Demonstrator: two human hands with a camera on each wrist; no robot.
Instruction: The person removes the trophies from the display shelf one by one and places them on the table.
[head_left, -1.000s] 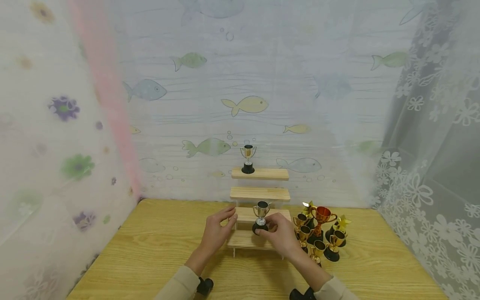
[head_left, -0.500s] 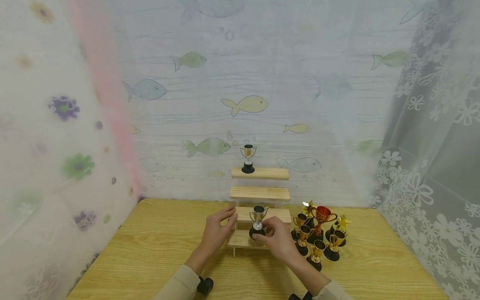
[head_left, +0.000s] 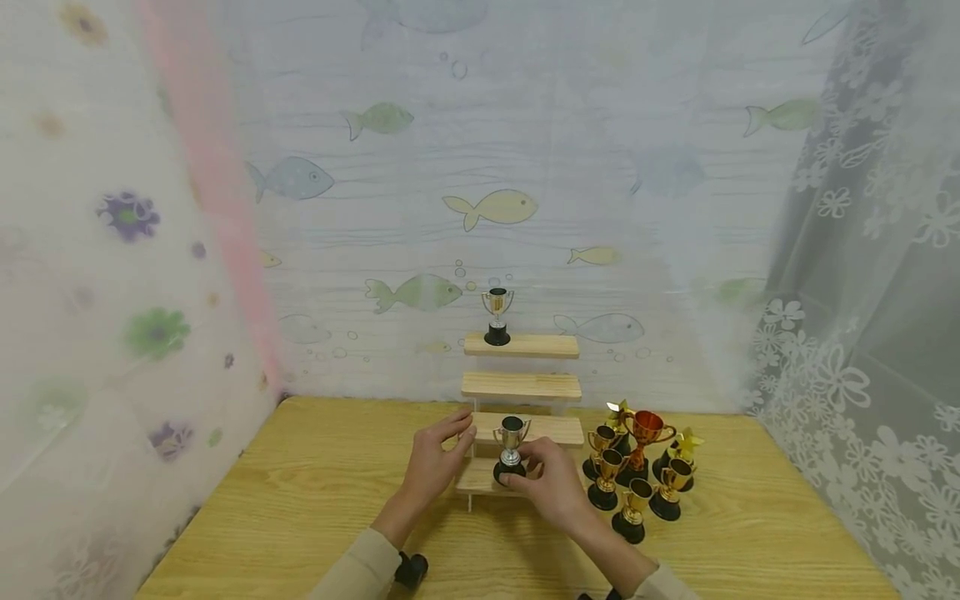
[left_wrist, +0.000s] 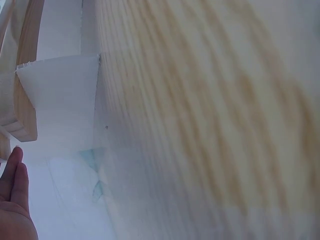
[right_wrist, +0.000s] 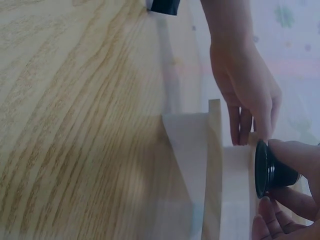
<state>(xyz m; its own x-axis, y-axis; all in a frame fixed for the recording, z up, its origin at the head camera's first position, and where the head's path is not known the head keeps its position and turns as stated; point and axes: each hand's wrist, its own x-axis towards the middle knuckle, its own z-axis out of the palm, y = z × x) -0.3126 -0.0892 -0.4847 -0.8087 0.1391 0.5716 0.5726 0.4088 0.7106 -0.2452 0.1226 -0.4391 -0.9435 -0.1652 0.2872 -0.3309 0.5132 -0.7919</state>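
Note:
My right hand (head_left: 553, 482) pinches a small silver trophy cup (head_left: 512, 435) by its black base, holding it upright over the front of a stepped wooden display stand (head_left: 521, 385). In the right wrist view, thumb and fingers hold the black base (right_wrist: 265, 170) above the lowest step's board (right_wrist: 214, 165). My left hand (head_left: 433, 457), fingers extended, is at the stand's left side near the second-lowest step. The left wrist view shows its fingers (left_wrist: 19, 182) close to the board ends. Another trophy cup (head_left: 497, 315) stands on the left of the top step.
Right of the stand, several gold trophy cups (head_left: 628, 508) with black bases stand grouped on the wooden table (head_left: 315, 483). Among them are a red cup (head_left: 647, 429) and a star-topped trophy (head_left: 686, 446). A fish-patterned curtain (head_left: 420, 208) hangs behind.
The right hand has brought the silver trophy cup slightly left and down, toward the lowest step. The left hand has stayed in place.

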